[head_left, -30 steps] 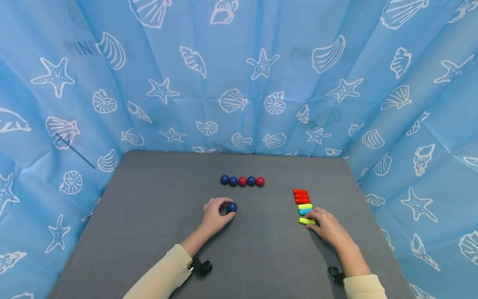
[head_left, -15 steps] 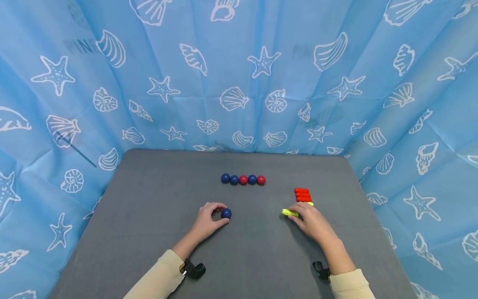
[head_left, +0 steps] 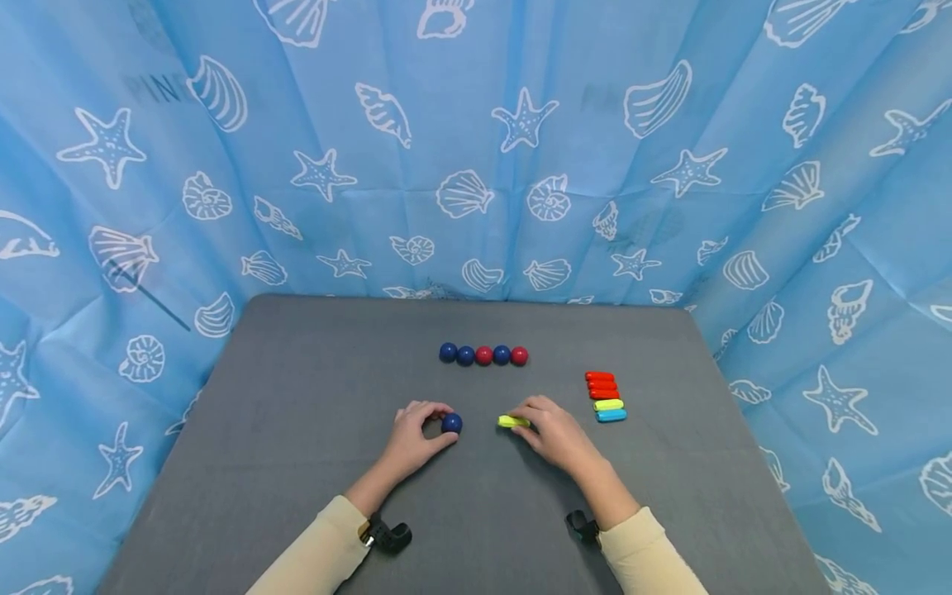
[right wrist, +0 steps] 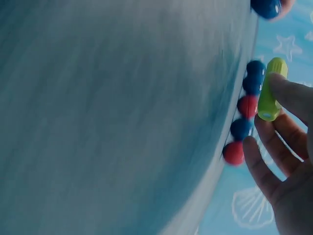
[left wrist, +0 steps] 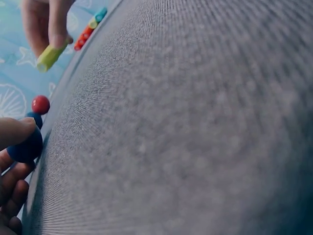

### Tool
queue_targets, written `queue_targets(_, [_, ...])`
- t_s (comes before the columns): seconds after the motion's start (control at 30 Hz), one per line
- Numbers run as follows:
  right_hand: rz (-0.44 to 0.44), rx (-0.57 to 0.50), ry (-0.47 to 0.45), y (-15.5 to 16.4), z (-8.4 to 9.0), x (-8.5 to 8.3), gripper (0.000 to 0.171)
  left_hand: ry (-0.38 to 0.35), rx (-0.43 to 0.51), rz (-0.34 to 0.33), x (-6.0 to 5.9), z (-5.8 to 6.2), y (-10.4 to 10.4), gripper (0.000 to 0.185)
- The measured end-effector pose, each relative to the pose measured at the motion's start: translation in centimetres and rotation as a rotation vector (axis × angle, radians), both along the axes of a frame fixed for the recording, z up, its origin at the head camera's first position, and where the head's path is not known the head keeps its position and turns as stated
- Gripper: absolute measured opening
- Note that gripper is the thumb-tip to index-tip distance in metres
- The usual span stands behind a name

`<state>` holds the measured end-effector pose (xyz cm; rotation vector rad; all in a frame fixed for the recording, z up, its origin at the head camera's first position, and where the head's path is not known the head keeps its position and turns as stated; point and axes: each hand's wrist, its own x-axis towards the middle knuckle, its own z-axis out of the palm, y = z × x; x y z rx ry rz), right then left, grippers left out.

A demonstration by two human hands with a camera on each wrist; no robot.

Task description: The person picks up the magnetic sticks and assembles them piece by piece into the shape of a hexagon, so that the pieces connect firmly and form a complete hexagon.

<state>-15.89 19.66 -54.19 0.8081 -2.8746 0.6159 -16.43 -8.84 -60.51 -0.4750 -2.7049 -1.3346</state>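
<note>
Grey tabletop (head_left: 312,372), backed by a blue curtain (head_left: 420,157) printed with white shells and starfish. Five balls (head_left: 483,355), blue and red, in a row toward the back; five short sticks (head_left: 604,394) at right. Left hand (head_left: 409,438): reaching from a cream sleeve (head_left: 316,545), thumb and fingers pinching a dark blue ball (head_left: 451,423). Right hand (head_left: 559,435): angled inward, clamped on a yellow-green stick (head_left: 511,421), right of that ball.

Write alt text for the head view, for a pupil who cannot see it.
A person's left hand holds a blue ball and the right hand a yellow stick at a grey table. Beyond sits a row of three blue and two red balls; to the right lie three red sticks, one yellow and one light blue. A blue curtain hangs behind.
</note>
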Motion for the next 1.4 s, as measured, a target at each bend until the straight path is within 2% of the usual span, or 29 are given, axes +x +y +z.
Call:
queue_targets(0.17, [-0.011,0.015,-0.024,-2.1,0.1,-0.2,0.021,-0.01,-0.025,0.008,0.0,0.0,0.2,0.037])
queue_targets(0.53, [0.048,0.018,-0.085,-4.7,-0.2,-0.8,0.02,0.045,-0.011,-0.001,0.0,0.1,0.1,0.036])
queue_targets(0.87, [0.059,0.057,-0.095,-5.8,-0.7,-1.2,0.018,0.015,-0.012,-0.014,0.1,0.3,0.1,0.036])
queue_targets(1.0, [0.061,0.065,-0.111,-6.0,-0.7,-1.3,0.019,0.012,-0.049,-0.02,0.1,0.6,0.3,0.043])
queue_targets(1.17, [0.092,-0.01,-0.077,-6.0,-0.8,-1.4,0.018,0.036,-0.102,-0.068,-0.5,1.1,1.1,0.049])
queue_targets(1.3, [0.117,-0.095,-0.037,-6.0,-1.1,-1.6,0.018,0.075,-0.134,-0.111,-1.0,1.1,2.0,0.038])
queue_targets(1.4, [0.135,-0.145,-0.025,-5.8,-1.3,-1.8,0.018,0.075,-0.122,-0.109,-1.1,0.8,2.3,0.028])
